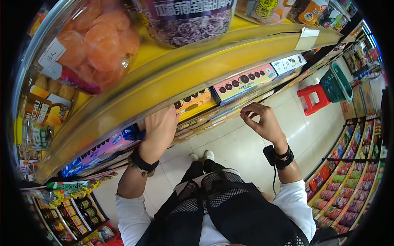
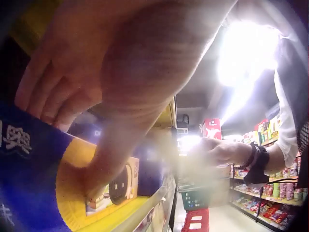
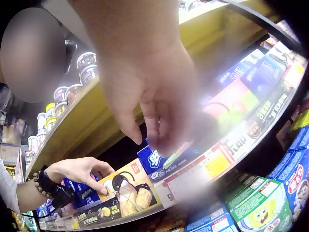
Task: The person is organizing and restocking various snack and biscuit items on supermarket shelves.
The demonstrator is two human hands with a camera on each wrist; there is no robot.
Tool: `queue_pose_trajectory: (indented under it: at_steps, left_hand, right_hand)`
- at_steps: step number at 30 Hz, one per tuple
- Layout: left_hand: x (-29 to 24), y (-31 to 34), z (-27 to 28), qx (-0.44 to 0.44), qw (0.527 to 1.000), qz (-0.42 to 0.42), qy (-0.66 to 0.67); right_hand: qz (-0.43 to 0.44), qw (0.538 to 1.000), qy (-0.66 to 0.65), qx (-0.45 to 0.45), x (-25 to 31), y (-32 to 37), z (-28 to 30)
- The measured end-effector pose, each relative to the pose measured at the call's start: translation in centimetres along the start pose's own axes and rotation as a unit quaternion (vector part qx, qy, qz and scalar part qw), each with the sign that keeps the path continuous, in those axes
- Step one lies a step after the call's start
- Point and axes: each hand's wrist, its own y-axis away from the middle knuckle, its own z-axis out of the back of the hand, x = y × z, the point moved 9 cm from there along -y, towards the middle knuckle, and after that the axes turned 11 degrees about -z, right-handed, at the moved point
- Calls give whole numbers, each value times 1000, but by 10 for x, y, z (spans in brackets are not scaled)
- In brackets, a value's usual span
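My left hand (image 2: 104, 72) holds a blue and yellow box (image 2: 34, 166): my thumb (image 2: 89, 179) lies against its yellow front, while the other fingers (image 2: 50, 99) bend down at its upper edge. White characters stand on the blue part below those fingers, and a printed dark biscuit (image 2: 119, 186) shows just right of my thumb. Farther right, well apart from my fingers, my blurred right hand (image 2: 212, 152) wears a black wrist strap (image 2: 258, 164). Beneath it sit a green basket (image 2: 194, 199) and a red stool (image 2: 198, 217).
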Motion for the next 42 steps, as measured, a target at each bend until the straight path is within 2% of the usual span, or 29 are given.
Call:
queue_pose_trajectory:
  at_steps: [3, 5, 8, 10, 14, 16, 17, 18, 20, 21, 23, 28, 32, 36, 42]
  left_hand:
    - [-2, -1, -2, -4, 1000, -16, -14]
    - [0, -1, -4, 1, 1000, -23, -8]
    - [-3, -2, -1, -11, 998, -61, -7]
    - [-1, -1, -5, 18, 998, -57, 13]
    - [-4, 0, -9, 21, 999, -50, -4]
    - [-19, 2, 18, -62, 995, -54, -48]
    - [-29, 3, 32, -108, 990, -85, -25]
    - [-41, -1, 45, -150, 980, -110, 66]
    - [-71, -18, 54, -169, 961, -176, 131]
    - [-82, -31, 54, -170, 961, -178, 129]
    - [-108, -66, 43, -145, 958, -205, 141]
    - [-137, -129, -1, -91, 984, -138, 64]
    - [-152, -142, -5, -67, 990, -126, -4]
    - [-158, -148, -14, -22, 997, -78, -4]
    - [-158, -152, -19, 21, 997, -72, -8]
  right_hand:
    - [-4, 1000, -10, 6, 3, 6, -1]
    - [-42, 998, -11, 44, -1, 10, -7]
    - [-39, 999, -4, 36, -2, 18, -9]
    - [-53, 998, 7, 31, -2, 23, -11]
    - [-75, 997, -3, 25, -4, 37, -16]
    - [-79, 997, 1, 24, -11, 45, -18]
    - [-79, 997, 2, 25, -15, 48, -19]
    - [-81, 996, 1, 22, -18, 50, -17]
    - [-99, 994, -14, 34, -28, 54, -14]
    - [-98, 995, -15, 32, -32, 55, -10]
    - [-96, 995, -29, 19, -42, 57, 2]
    - [-83, 995, -16, 49, -83, 61, 37]
    - [-92, 994, -22, 61, -126, 63, 69]
    - [-106, 990, -34, 82, -162, 59, 85]
    - [-105, 985, -55, 128, -176, 49, 83]
